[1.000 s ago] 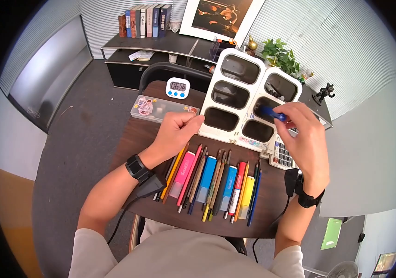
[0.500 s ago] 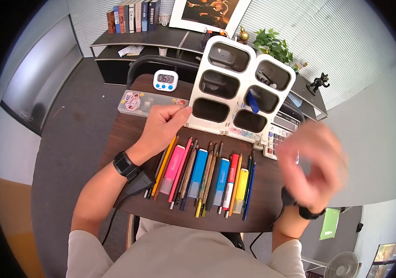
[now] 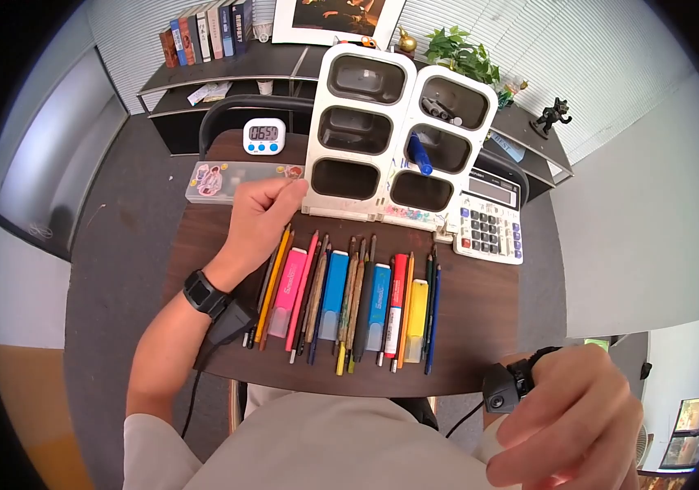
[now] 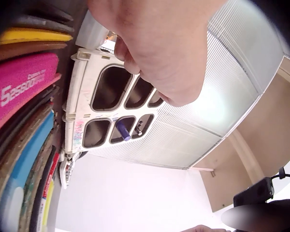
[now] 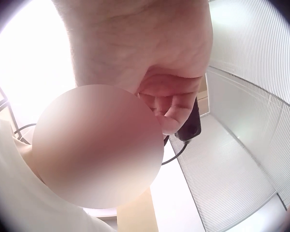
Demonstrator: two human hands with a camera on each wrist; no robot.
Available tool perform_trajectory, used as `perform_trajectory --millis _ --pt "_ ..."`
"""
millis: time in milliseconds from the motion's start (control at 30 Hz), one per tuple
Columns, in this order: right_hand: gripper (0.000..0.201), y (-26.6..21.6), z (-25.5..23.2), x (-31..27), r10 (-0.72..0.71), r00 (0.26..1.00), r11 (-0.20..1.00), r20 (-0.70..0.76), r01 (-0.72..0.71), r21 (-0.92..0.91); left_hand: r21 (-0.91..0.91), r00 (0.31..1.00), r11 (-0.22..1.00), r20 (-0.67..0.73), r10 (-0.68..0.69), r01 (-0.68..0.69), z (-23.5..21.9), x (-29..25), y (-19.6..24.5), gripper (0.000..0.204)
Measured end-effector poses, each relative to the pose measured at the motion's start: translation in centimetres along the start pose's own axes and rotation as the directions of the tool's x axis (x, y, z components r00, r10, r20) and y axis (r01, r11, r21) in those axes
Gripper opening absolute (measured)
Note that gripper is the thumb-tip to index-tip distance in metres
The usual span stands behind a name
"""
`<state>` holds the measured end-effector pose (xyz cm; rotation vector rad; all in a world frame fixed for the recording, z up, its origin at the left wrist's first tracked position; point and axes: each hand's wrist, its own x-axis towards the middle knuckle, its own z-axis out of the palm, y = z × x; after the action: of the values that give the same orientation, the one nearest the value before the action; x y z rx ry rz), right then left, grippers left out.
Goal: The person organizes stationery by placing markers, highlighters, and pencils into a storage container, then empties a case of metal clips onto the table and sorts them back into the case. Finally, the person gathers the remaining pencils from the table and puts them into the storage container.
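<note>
My left hand (image 3: pixel 261 216) pinches the lower left edge of a white organizer (image 3: pixel 303 206) with dark compartments; in the left wrist view the hand (image 4: pixel 159 48) covers part of the organizer (image 4: pixel 89 77). A blue pen (image 3: pixel 419 154) leans in the middle right compartment, and small grey items (image 3: pixel 439 110) lie in the one above. My right hand (image 3: pixel 574 416) is off the table at the lower right, with loosely curled fingers and nothing seen in it. The right wrist view shows that hand (image 5: pixel 145 48) close to a blurred patch.
Pencils and markers, among them a pink highlighter (image 3: pixel 290 286) and a yellow one (image 3: pixel 417 314), lie in a row before the organizer. A calculator (image 3: pixel 490 229) stands to its right, a clear case (image 3: pixel 239 184) and a white timer (image 3: pixel 264 136) to its left.
My right hand let go of the blue pen, which now rests in the compartment, and moved down and right, off the table. My left hand keeps its hold on the organizer's edge.
</note>
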<state>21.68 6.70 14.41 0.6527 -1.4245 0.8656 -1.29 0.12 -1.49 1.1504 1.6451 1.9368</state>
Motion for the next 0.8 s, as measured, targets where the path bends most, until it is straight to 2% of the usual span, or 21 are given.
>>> perform_trajectory --millis 33,67,100,133,200,267,333,367,433,467,533,667,733,800 --pt "0.031 0.4 1.6 -0.8 -0.170 0.937 0.973 -0.304 0.111 -0.202 -0.008 1.000 1.000 -0.006 0.003 -0.003 0.2 0.0 0.2 0.047" --pt "0.031 0.3 -0.6 0.2 -0.169 0.936 0.974 -0.308 0.111 -0.198 -0.016 1.000 1.000 -0.014 0.006 -0.006 0.3 -0.1 0.3 0.048" --pt "0.018 0.1 -4.7 2.0 0.098 0.983 0.995 0.155 -0.095 -0.030 -0.012 1.000 1.000 -0.018 0.008 -0.008 0.3 -0.1 0.4 0.048" --pt "0.007 0.2 -7.1 3.1 0.263 0.748 0.937 0.610 -0.347 0.021 -0.001 1.000 1.000 -0.019 -0.001 0.001 0.3 -0.1 0.5 0.048" --pt "0.013 2.3 -7.4 3.2 0.341 0.487 0.934 0.804 -0.275 -0.229 0.008 1.000 1.000 -0.027 -0.006 0.007 0.4 -0.1 0.6 0.048" --pt "0.021 3.5 -8.3 1.5 0.648 0.164 0.742 0.744 -0.355 -0.569 -0.006 1.000 1.000 -0.015 -0.017 0.017 0.4 -0.1 0.6 0.049" --pt "0.034 5.3 -9.9 -2.2 0.808 0.102 0.583 0.580 -0.280 -0.763 -0.025 1.000 1.000 -0.019 -0.009 0.009 0.4 0.0 0.4 0.048" --pt "0.034 6.2 -10.6 -3.6 0.803 0.097 0.590 0.589 -0.276 -0.759 -0.004 1.000 1.000 -0.014 0.026 -0.026 0.5 0.0 0.3 0.049" --pt "0.043 8.0 -11.4 -5.5 0.903 0.123 0.429 0.411 -0.252 -0.868 0.019 0.999 0.999 0.001 0.042 -0.042 0.5 0.0 0.4 0.050" --pt "0.043 8.5 -11.5 -6.1 0.900 0.120 0.436 0.419 -0.252 -0.864 0.022 0.999 0.999 -0.008 0.040 -0.040 0.4 0.0 0.3 0.050" --pt "0.048 8.9 -11.4 -6.9 0.951 -0.082 0.269 0.297 -0.249 -0.930 0.061 0.996 0.994 -0.005 0.092 -0.091 0.4 0.1 0.1 0.049" --pt "0.049 9.2 -10.6 -7.4 0.950 -0.144 0.203 0.275 -0.382 -0.901 -0.013 1.000 1.000 -0.006 -0.002 0.002 0.6 -0.1 0.9 0.048" --pt "0.046 9.3 -10.4 -7.5 0.955 -0.130 0.189 0.268 -0.429 -0.883 -0.008 1.000 1.000 -0.005 0.000 0.000 0.6 -0.1 0.8 0.048" --pt "0.043 9.5 -10.6 -7.6 0.954 -0.157 0.156 0.256 -0.470 -0.869 -0.001 1.000 1.000 -0.006 0.002 -0.002 0.6 -0.1 0.7 0.048"
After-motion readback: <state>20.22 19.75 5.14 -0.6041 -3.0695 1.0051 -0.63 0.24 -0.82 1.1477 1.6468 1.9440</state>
